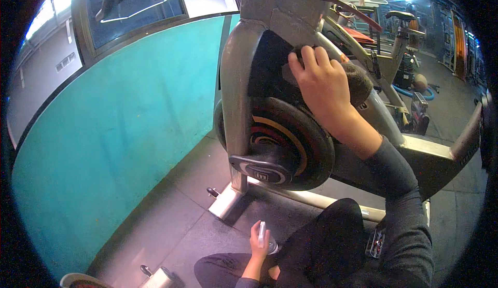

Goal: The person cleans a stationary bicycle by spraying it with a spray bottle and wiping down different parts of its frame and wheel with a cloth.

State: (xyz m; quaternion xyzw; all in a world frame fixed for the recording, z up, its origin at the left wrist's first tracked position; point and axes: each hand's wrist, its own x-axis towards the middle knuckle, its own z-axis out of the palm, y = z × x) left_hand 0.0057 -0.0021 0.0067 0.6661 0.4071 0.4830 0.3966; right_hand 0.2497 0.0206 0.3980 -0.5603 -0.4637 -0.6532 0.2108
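A grey indoor exercise bike (238, 89) stands before me, its black flywheel (319, 148) low in the frame. My right hand (321, 74) reaches up to the bike's upper frame with its fingers curled on a dark, fuzzy cloth (358, 84). Part of that cloth hangs out to the right of the hand, over the slanted frame tube. Low in the view, near my bent legs, my left hand (258, 241) is wrapped around what looks like a small spray bottle (262, 231) with a white top. Its lower part is mostly hidden by the fingers.
A teal wall (116, 132) runs along the left below a window (136, 14). Another exercise bike (397, 51) stands behind to the right, near a blue hose (414, 94). At lower left another base bar (159, 278) juts in. Dark mats (183, 225) cover the floor.
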